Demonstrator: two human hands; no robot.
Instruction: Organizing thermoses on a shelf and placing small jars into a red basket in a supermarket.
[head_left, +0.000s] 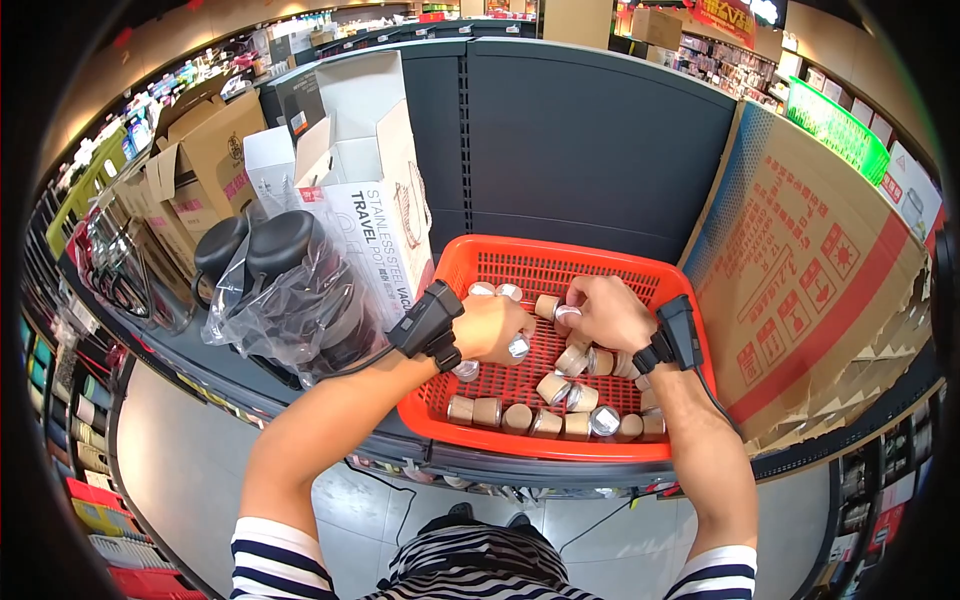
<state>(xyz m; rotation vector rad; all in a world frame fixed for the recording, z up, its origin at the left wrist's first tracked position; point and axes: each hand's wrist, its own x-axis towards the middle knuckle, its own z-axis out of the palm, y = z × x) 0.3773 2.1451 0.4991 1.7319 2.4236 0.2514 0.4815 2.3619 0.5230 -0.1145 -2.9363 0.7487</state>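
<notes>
A red plastic basket (547, 448) with slotted walls stands on the shelf before me. Several small jars with wood-look lids (553, 388) lie in it, some tipped over and some lined up along the near wall. Inside the basket, my left hand (495, 328) is closed around a small jar (519, 346) whose labelled end shows below the fingers. Between the fingers and thumb of my right hand (611, 311) is another jar (568, 315), beside one with a wooden lid (547, 307). Two jars (495, 291) rest by the far left corner, partly behind my left hand.
Left of the basket stand an open white travel pot box (375, 225) and black vessels in clear plastic (289, 277). Brown cartons (210, 157) are farther left. A large torn cardboard box (810, 285) borders the right side. A dark panel (577, 142) rises behind.
</notes>
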